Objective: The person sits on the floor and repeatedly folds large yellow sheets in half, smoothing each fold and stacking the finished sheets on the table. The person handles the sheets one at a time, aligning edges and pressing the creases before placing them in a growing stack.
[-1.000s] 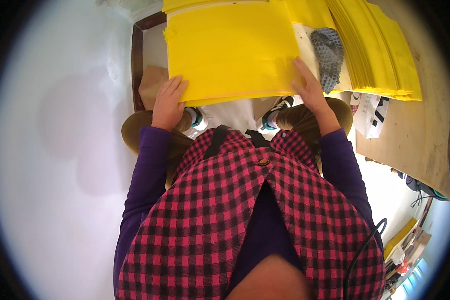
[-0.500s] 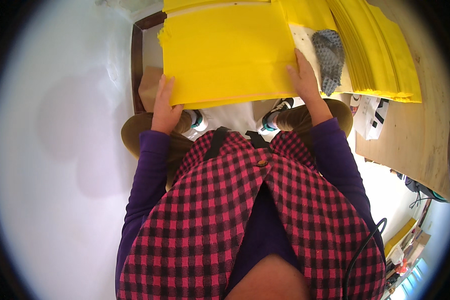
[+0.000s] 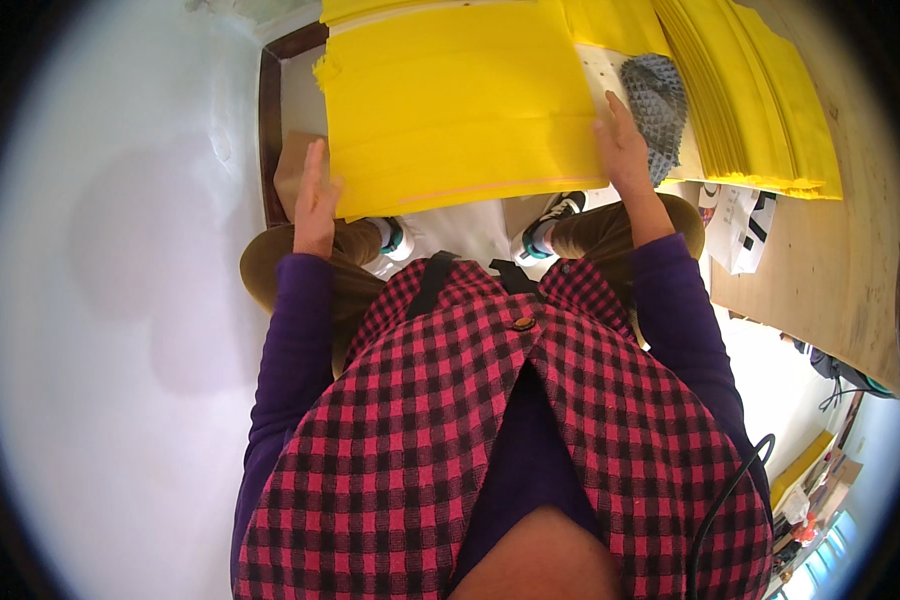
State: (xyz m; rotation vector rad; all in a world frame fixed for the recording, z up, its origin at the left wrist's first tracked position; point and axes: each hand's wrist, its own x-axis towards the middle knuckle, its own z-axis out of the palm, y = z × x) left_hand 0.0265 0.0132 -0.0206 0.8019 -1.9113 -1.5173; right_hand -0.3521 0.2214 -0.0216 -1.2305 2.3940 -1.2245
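Observation:
A wide yellow sheet, apparently fabric [image 3: 460, 110], lies flat in front of me on top of more yellow pieces, its near edge hanging over my feet. Against its left side, by the near corner, my left hand [image 3: 316, 200] is held on edge with fingers stretched. My right hand [image 3: 625, 150] stands likewise along the right side, fingers straight and pointing away from me. Neither hand grips anything; whether the palms touch the sheet's edges I cannot tell. Just right of my right hand lies a crumpled grey textured cloth [image 3: 656, 105].
A thick stack of yellow pieces [image 3: 745, 110] lies at the far right on a light wooden table [image 3: 820, 270]. Below it is a white bag [image 3: 742, 235]. Brown cardboard [image 3: 292, 175] sits left of the sheet, near a white wall [image 3: 100, 300]. My knees flank the near edge.
Both hands have let go of the sheet's near corners and turned upright along its sides, fingers straighter. The near edge has dropped flatter, showing a pale pinkish line.

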